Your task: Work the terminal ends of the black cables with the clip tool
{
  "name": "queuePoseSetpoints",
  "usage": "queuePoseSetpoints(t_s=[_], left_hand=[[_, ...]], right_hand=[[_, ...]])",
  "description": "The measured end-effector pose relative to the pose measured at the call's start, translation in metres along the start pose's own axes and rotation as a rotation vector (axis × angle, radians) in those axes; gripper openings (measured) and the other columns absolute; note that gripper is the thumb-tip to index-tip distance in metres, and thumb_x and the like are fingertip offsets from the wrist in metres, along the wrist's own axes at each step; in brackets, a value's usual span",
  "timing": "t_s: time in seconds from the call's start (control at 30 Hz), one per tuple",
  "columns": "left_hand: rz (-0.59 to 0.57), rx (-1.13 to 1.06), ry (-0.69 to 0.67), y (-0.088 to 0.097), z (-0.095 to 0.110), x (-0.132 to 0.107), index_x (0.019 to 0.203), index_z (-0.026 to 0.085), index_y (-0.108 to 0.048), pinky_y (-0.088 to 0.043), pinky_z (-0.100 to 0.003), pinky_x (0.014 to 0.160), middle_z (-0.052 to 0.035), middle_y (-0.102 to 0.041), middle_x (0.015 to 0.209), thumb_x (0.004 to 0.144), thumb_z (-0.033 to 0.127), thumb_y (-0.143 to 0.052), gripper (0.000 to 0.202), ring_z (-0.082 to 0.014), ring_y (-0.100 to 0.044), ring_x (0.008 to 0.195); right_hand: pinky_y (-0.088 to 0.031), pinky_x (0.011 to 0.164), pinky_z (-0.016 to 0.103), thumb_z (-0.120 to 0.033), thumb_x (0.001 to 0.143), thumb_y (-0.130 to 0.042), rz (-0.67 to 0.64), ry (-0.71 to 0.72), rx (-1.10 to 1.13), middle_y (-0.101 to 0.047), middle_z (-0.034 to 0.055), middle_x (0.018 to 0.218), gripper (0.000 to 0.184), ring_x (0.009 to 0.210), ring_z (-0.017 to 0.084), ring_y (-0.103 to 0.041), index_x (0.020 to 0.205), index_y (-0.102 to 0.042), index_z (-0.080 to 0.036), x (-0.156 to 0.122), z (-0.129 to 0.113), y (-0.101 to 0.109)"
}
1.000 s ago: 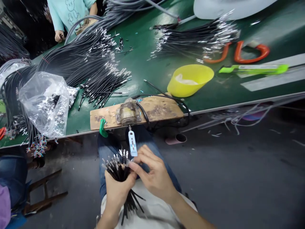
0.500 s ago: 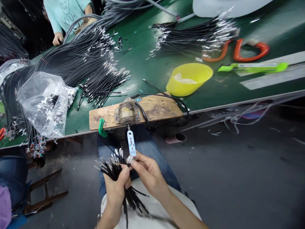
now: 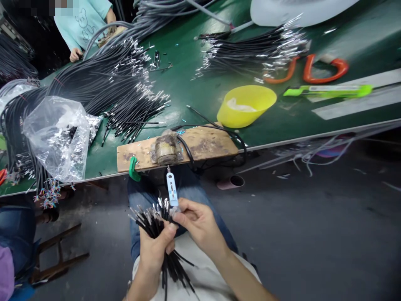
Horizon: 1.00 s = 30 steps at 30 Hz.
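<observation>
Over my lap, my left hand (image 3: 155,251) is closed round a bundle of short black wires (image 3: 153,221) whose metal tips fan upward. My right hand (image 3: 199,225) pinches the lower end of a small light-blue tool (image 3: 172,190) right beside the wire tips. The tool hangs from a worn metal fixture (image 3: 166,151) mounted on a wooden board (image 3: 206,144), which a green clamp (image 3: 134,168) holds at the edge of the green table (image 3: 194,90).
Large heaps of black wires (image 3: 103,83) cover the table's left and back (image 3: 250,50). A clear plastic bag (image 3: 58,138) lies left, a yellow bowl (image 3: 246,106) and a green utility knife (image 3: 328,90) right. Another person in a teal shirt (image 3: 81,21) works at the far side.
My hands and the wire bundle shifted slightly; the right fingers stay at the blue tool's lower end. The table's contents are unchanged.
</observation>
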<state>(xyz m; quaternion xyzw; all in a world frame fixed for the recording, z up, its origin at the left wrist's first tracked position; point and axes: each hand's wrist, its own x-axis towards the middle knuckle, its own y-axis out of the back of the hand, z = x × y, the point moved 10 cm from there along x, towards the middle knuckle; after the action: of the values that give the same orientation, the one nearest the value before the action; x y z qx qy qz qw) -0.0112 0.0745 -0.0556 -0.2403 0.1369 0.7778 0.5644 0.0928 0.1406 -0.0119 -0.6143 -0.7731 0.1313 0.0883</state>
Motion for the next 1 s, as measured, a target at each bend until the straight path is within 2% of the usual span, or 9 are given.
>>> queuePoseSetpoints(t_s=[0.13,0.2,0.27,0.37,0.43,0.47,0.6,0.77,1.0], left_hand=[[0.037,0.034,-0.064,0.000,0.009,-0.002,0.054,0.020,-0.053,-0.025,-0.023,0.032,0.0042,-0.036,0.038,0.058,0.059,-0.070,0.042,-0.0068,-0.030,0.032],[0.059,0.024,-0.072,0.003,0.012,-0.001,0.056,0.020,-0.056,-0.023,-0.023,0.031,0.0033,-0.039,0.039,0.057,0.061,-0.069,0.044,-0.0060,-0.029,0.031],[0.063,0.023,-0.092,0.006,0.016,0.001,0.054,0.018,-0.058,-0.022,-0.022,0.031,0.0027,-0.040,0.039,0.054,0.062,-0.070,0.045,-0.0048,-0.027,0.030],[0.072,0.021,-0.142,0.010,0.023,0.004,0.053,0.015,-0.063,-0.032,-0.024,0.035,0.0017,-0.045,0.041,0.050,0.055,-0.075,0.041,-0.0067,-0.035,0.034],[0.101,0.019,-0.181,0.015,0.028,0.003,0.053,0.015,-0.066,-0.044,-0.028,0.048,-0.0009,-0.055,0.049,0.047,0.046,-0.079,0.034,-0.0117,-0.049,0.045],[0.117,0.022,-0.199,0.017,0.030,0.001,0.053,0.015,-0.066,-0.047,-0.030,0.057,-0.0021,-0.059,0.054,0.047,0.040,-0.080,0.030,-0.0146,-0.054,0.053],[0.157,0.047,-0.249,0.023,0.038,-0.006,0.056,0.017,-0.069,-0.049,-0.034,0.069,-0.0032,-0.064,0.062,0.051,0.027,-0.079,0.016,-0.0195,-0.060,0.065],[0.178,0.063,-0.323,0.023,0.055,-0.007,0.054,0.022,-0.068,-0.051,-0.038,0.067,-0.0027,-0.063,0.059,0.051,0.026,-0.079,0.012,-0.0209,-0.058,0.061],[0.190,0.038,-0.321,0.013,0.060,0.001,0.058,0.016,-0.070,-0.051,-0.032,0.064,-0.0028,-0.066,0.060,0.052,0.024,-0.077,0.012,-0.0183,-0.060,0.059]], right_hand=[[-0.038,0.052,0.029,-0.017,0.077,-0.058,0.259,0.454,-0.319,-0.053,0.0014,0.057,0.018,0.055,0.015,-0.046,0.060,-0.058,-0.021,-0.017,-0.044,0.014],[-0.039,0.056,0.032,-0.017,0.077,-0.058,0.206,0.531,-0.349,-0.056,0.0029,0.059,0.016,0.057,0.017,-0.048,0.062,-0.061,-0.022,-0.019,-0.050,0.010],[-0.040,0.056,0.031,-0.026,0.079,-0.058,0.029,0.357,-0.208,-0.056,0.0037,0.062,0.016,0.059,0.017,-0.050,0.065,-0.061,-0.021,-0.007,-0.034,0.004],[-0.042,0.057,0.027,-0.043,0.077,-0.061,-0.255,-0.073,0.145,-0.055,0.0018,0.064,0.026,0.061,0.015,-0.052,0.073,-0.062,-0.018,0.005,0.004,-0.012],[-0.042,0.058,0.025,-0.047,0.071,-0.066,-0.323,-0.253,0.278,-0.055,0.0003,0.064,0.032,0.061,0.013,-0.052,0.075,-0.062,-0.016,0.009,0.017,-0.017],[-0.041,0.058,0.024,-0.047,0.067,-0.070,-0.295,-0.297,0.300,-0.056,-0.0003,0.064,0.033,0.060,0.012,-0.051,0.073,-0.062,-0.016,0.015,0.020,-0.014],[-0.035,0.050,0.022,-0.052,0.058,-0.074,-0.036,-0.274,0.283,-0.051,-0.0037,0.053,0.039,0.051,0.008,-0.043,0.058,-0.061,-0.015,0.044,0.009,0.007],[-0.034,0.047,0.022,-0.056,0.058,-0.070,-0.070,-0.242,0.316,-0.053,-0.0018,0.047,0.042,0.048,0.010,-0.045,0.052,-0.064,-0.015,0.056,-0.012,-0.012],[-0.032,0.042,0.023,-0.057,0.064,-0.065,-0.090,-0.304,0.497,-0.059,0.0022,0.052,0.042,0.047,0.011,-0.048,0.060,-0.068,-0.015,0.047,-0.005,-0.027]])
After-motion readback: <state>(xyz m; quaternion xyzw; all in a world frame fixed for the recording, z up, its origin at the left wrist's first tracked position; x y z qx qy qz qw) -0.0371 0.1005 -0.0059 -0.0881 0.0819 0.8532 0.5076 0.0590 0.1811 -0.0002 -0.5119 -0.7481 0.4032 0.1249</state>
